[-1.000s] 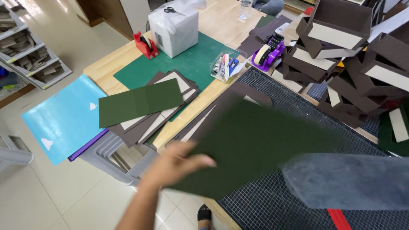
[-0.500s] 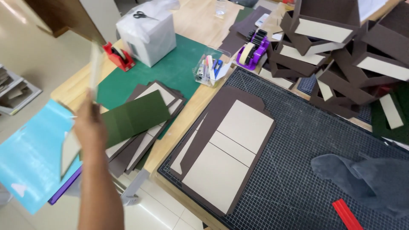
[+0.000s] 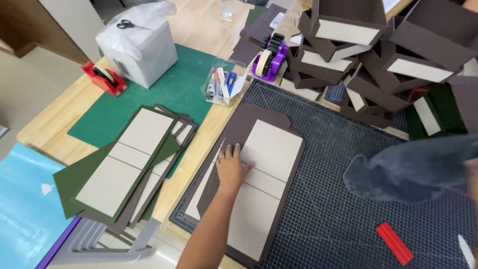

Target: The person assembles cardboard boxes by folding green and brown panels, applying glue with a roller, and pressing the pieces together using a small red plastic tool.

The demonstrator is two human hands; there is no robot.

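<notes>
My left hand lies flat, fingers spread, on a brown cover sheet with grey boards glued on it. The sheet rests on a dark gridded cutting mat. Only a sliver of my right hand shows at the right edge, gripping a grey cloth held just above the mat. On the left a green-edged cover lies with its grey boards facing up, on top of a stack of similar brown covers.
Brown open boxes are piled at the back right. A purple tape dispenser, a clear pen box, a red tape dispenser and a white wrapped box stand around a green mat. A red strip lies on the cutting mat.
My left hand carried the green cover off the mat, laid it boards-up on the left stack, then came back onto the brown cover. The grey cloth has been lifted up and to the right.
</notes>
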